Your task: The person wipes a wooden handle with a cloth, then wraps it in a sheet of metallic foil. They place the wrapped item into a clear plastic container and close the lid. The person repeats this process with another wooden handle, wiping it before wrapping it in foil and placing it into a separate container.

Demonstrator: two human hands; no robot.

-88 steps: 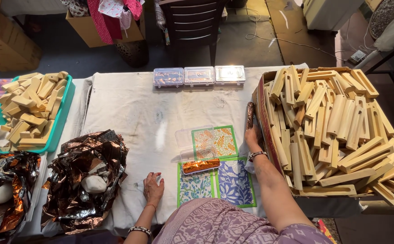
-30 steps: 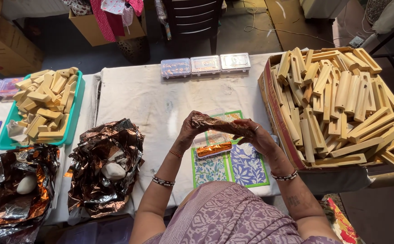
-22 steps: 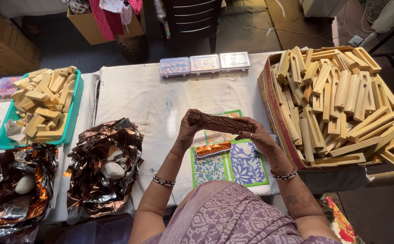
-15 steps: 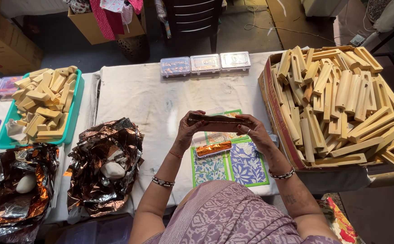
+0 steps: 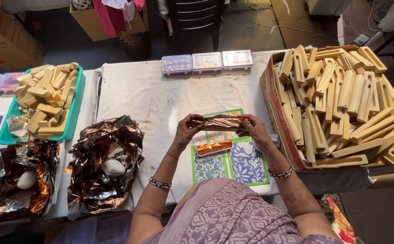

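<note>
My left hand (image 5: 187,128) and my right hand (image 5: 253,129) grip the two ends of a long bar wrapped in copper-coloured foil (image 5: 218,122), held level above the table. Just below it a second bar in orange foil (image 5: 213,147) lies on printed blue, green and white sheets (image 5: 246,163) spread on the white cloth (image 5: 156,97). Beads circle both wrists.
A cardboard box (image 5: 274,108) heaped with pale wooden bars (image 5: 341,99) stands at the right. A crumpled pile of copper foil (image 5: 102,160) lies at the left, another (image 5: 16,180) farther left. A teal tray (image 5: 72,115) holds short blocks. Three small clear cases (image 5: 207,61) line the far edge.
My hands first rested on the table, then rose together with the foil. The loose foil has been folded tight around the bar, which now lies level between my hands.
</note>
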